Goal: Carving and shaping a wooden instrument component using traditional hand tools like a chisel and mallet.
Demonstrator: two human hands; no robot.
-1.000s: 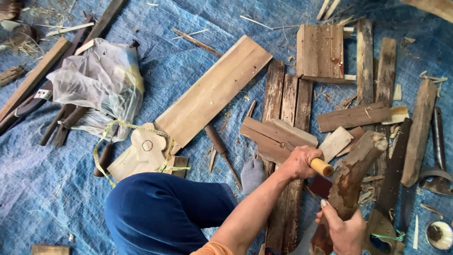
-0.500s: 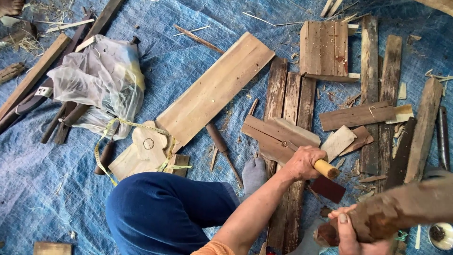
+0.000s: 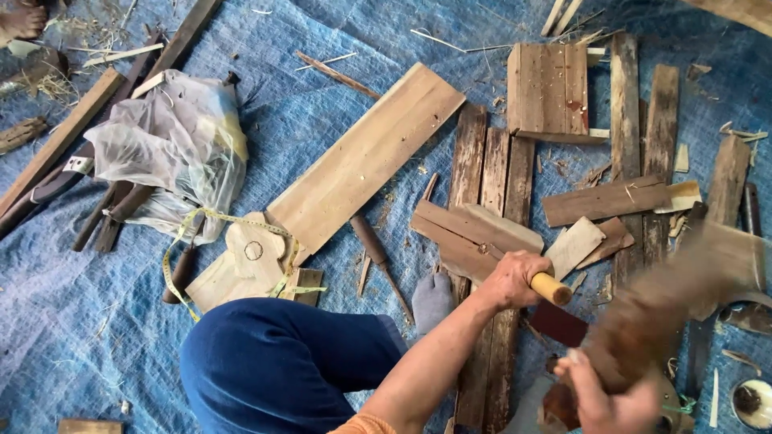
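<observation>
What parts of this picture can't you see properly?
- Head view: the brown wooden club in the right hand is smeared by motion blur.
- The left hand hides the front of the round pale wooden handle.
- The small round dish is cut off by the picture's edge.

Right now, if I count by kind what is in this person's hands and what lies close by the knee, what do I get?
Hands: 2, left hand and right hand
Held tools: 2, pale-handled tool and blurred wooden club
Loose chisel on the blue tarp: 1
Yellow measuring tape: 1
Plastic bag: 1
Total: 7
</observation>
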